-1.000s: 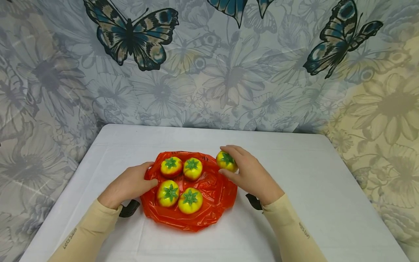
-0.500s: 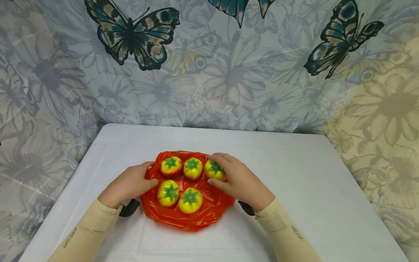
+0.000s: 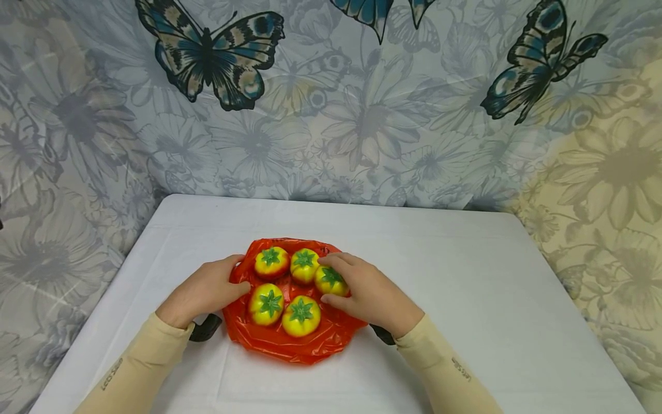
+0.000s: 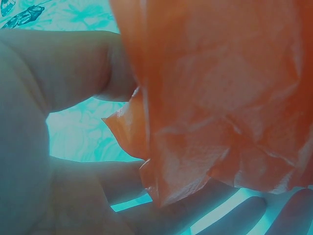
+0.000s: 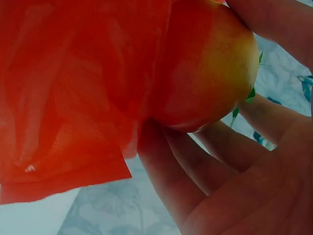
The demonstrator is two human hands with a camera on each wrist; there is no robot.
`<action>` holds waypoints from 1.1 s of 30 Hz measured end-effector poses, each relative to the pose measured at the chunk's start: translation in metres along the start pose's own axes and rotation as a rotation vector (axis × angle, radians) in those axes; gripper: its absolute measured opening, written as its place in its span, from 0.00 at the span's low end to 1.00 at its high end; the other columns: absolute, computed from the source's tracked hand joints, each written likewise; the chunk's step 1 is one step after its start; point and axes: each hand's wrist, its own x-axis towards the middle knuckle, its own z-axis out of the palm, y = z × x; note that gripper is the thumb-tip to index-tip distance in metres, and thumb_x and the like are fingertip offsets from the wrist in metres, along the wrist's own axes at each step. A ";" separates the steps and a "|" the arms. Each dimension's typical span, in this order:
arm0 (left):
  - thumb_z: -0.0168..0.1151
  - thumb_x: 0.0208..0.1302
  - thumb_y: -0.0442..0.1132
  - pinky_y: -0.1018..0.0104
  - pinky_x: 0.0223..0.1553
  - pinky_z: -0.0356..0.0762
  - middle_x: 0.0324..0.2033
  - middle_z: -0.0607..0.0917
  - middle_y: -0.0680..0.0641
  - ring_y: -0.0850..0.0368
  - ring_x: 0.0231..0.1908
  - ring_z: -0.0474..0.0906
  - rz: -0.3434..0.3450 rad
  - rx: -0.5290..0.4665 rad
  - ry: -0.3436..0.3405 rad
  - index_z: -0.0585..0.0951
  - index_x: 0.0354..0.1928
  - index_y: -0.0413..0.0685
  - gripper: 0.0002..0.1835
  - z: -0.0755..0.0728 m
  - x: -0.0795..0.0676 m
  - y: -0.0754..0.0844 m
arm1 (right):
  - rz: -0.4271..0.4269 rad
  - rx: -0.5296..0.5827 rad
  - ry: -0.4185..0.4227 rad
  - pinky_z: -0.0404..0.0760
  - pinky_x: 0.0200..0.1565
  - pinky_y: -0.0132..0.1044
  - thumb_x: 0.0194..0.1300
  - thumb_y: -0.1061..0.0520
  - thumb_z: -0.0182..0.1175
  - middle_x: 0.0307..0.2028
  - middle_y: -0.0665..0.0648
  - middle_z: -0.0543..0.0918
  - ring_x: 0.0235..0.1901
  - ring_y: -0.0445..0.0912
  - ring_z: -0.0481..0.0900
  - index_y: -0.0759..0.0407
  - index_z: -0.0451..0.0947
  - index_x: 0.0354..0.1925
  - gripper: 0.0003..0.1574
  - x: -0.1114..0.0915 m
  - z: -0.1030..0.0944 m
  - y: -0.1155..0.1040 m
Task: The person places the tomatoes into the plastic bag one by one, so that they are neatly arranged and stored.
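A red plastic bag point(image 3: 331, 325) lies spread on the white table, with several yellow-and-red tomatoes point(image 3: 301, 316) with green star-shaped tops sitting on it. My left hand point(image 3: 209, 292) holds the bag's left edge, thumb on top. In the left wrist view, the bag point(image 4: 220, 98) sits between thumb and fingers and hides part of them. My right hand point(image 3: 374, 290) grips one more tomato point(image 3: 331, 280) over the bag's right part, beside the back middle one. Seen from the right wrist, that tomato point(image 5: 210, 68) is held between thumb and fingers, its left side behind red plastic.
The white table point(image 3: 496, 299) reaches beyond the bag on all sides. Behind it hangs a flowered cloth point(image 3: 362, 126) with large butterflies. A dark wrist camera point(image 3: 206, 329) sits under the left wrist.
My right hand has carried its tomato from beyond the bag's right edge leftward and slightly nearer, in among the others. The left hand and the other tomatoes have stayed put.
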 end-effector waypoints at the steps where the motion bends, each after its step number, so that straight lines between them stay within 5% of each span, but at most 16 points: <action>1: 0.64 0.72 0.46 0.42 0.57 0.87 0.64 0.85 0.34 0.47 0.53 0.85 0.001 0.000 -0.001 0.68 0.79 0.35 0.39 0.000 0.000 0.000 | -0.003 -0.002 -0.003 0.85 0.66 0.49 0.68 0.44 0.76 0.71 0.53 0.79 0.65 0.49 0.82 0.44 0.74 0.74 0.41 0.000 0.001 0.000; 33: 0.65 0.72 0.46 0.44 0.56 0.87 0.63 0.85 0.34 0.48 0.51 0.86 0.007 -0.012 -0.004 0.67 0.79 0.35 0.39 0.003 0.003 0.001 | -0.016 -0.076 -0.059 0.84 0.67 0.49 0.69 0.43 0.75 0.68 0.52 0.82 0.61 0.48 0.84 0.48 0.75 0.73 0.39 0.003 0.018 0.008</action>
